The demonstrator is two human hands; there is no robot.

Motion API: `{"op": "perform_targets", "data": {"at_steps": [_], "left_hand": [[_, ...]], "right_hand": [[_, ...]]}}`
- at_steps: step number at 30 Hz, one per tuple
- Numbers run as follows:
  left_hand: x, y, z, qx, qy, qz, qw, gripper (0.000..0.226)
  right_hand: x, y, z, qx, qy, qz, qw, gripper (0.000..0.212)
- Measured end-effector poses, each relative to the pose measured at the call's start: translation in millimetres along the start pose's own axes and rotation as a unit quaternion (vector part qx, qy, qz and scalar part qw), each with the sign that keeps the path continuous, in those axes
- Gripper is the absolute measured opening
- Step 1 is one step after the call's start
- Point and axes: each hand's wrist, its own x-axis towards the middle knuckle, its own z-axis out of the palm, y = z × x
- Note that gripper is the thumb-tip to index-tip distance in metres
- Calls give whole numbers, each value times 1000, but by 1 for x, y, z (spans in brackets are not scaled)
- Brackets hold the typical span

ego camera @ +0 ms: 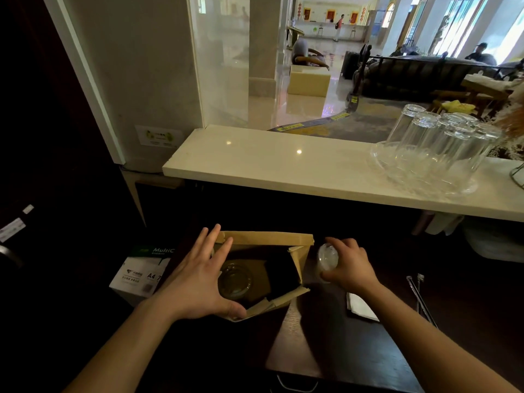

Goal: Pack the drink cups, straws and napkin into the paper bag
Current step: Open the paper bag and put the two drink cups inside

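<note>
Lower centre: open paper bag [266, 239] on dark wooden desk [334, 350], one clear cup [235, 280] already inside. My left hand [198, 279], fingers spread, braces the bag's left rim. My right hand [350, 268] grips a second cup [328, 258] just right of the bag. Lower right: napkin [360, 306], straws [419, 296]. Above: pale marble counter [269, 163] bearing upturned glasses [442, 137]; lobby beyond.

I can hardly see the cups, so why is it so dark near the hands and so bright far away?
In the head view, daylight floods the lobby behind, so the windows glare white, while the dark table under the counter sits in shade; the paper bag inside is murky, and the wide lens bends edges.
</note>
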Motion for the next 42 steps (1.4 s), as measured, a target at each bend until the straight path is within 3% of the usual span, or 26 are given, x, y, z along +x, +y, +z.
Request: {"op": "perform_targets", "data": {"at_steps": [6,16,18,21,27,38,42], "left_hand": [[1,0,1,12,10,11,1000,141],[0,-2,1,15,16,6,1000,147],[1,1,1,19,16,9,1000,147],[3,4,0,13,13,13,1000,146],[5,8,-3,-7,4,16,1000,148],[7,20,-4,65,20,28,997,138],[9,22,-5,77,23,32,996,137]], "right_hand": [[-23,-33,-56,51,85,-33,995,89],[-63,-126,-111,38,190,-203,960,85],[-66,-140,-112,58,170,-223,958,85],[-63,-156,-102,118,78,-229,963,86],[-54,-163,-45,65,-42,-229,971,88],[-48,-116,-19,-106,-34,-211,971,86],[-41,-112,-11,-112,-38,-196,973,85]]}}
